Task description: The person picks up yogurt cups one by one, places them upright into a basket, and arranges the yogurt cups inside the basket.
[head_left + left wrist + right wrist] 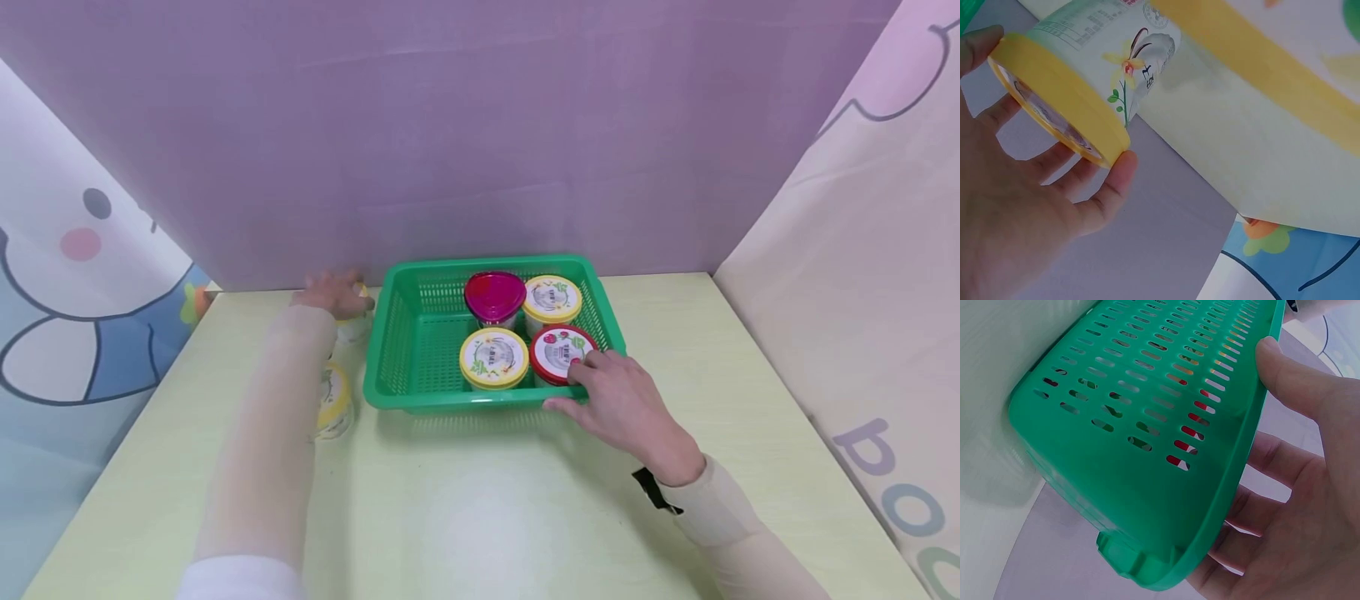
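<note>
At the back left of the table, my left hand (332, 294) spreads its thumb and fingers round the yellow lid of a printed cup (352, 330). The left wrist view shows that cup (1104, 56) with a vanilla flower on its side, fingertips at the lid's rim. My right hand (626, 404) grips the front rim of a green plastic basket (427, 402) near its right corner, thumb outside and fingers inside. Beside those fingers in the basket is a red-lidded cup (561, 352). Also inside are two yellow-lidded cups, one at the front (493, 358) and one behind (552, 298).
A cup with a magenta top (495, 296) stands at the back of the basket. Another yellow-lidded cup (334, 402) stands left of the basket, partly behind my left forearm. A purple backdrop (480, 142) rises behind the pale table (480, 508).
</note>
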`<action>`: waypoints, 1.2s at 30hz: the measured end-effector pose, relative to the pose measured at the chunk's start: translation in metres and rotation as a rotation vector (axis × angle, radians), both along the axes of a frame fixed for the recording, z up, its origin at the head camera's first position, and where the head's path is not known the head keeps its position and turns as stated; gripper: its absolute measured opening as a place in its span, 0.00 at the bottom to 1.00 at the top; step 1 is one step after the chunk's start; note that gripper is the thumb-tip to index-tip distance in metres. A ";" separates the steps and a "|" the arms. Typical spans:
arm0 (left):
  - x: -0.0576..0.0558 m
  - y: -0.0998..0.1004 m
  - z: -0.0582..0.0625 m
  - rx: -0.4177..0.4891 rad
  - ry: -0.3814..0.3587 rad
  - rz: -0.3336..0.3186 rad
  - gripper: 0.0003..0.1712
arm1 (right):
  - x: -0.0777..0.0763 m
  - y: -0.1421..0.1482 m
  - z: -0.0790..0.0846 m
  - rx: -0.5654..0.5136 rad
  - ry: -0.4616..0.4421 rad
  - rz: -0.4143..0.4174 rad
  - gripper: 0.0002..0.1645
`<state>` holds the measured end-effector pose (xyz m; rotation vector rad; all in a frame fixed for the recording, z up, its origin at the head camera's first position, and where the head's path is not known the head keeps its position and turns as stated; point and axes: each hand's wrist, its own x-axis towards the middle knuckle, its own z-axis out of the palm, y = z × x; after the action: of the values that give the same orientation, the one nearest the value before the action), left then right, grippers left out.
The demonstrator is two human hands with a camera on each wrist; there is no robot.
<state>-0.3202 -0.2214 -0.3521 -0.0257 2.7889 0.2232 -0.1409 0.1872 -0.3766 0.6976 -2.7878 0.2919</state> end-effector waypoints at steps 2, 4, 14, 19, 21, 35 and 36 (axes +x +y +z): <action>0.001 0.000 0.001 -0.002 0.004 -0.003 0.43 | 0.000 0.000 0.000 -0.003 0.005 0.003 0.27; 0.002 0.000 0.004 -0.002 0.008 -0.009 0.44 | 0.000 0.000 -0.001 -0.002 0.007 0.004 0.27; 0.008 0.001 0.026 0.025 0.043 -0.047 0.44 | 0.001 0.000 -0.001 0.003 0.002 0.003 0.27; 0.010 0.005 0.037 0.042 0.064 -0.058 0.45 | 0.001 0.000 -0.001 -0.001 0.002 0.002 0.28; 0.011 0.006 0.041 0.046 0.077 -0.064 0.45 | 0.000 0.000 -0.001 0.000 0.001 0.001 0.28; 0.009 0.006 0.063 0.010 0.155 -0.127 0.42 | 0.003 0.000 0.000 0.000 0.003 -0.004 0.27; 0.009 0.006 0.064 0.013 0.161 -0.131 0.41 | 0.003 0.000 0.001 0.000 0.004 -0.003 0.27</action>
<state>-0.3108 -0.2155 -0.2880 0.1853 2.9341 0.2191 -0.1382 0.1870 -0.3761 0.6927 -2.7853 0.2894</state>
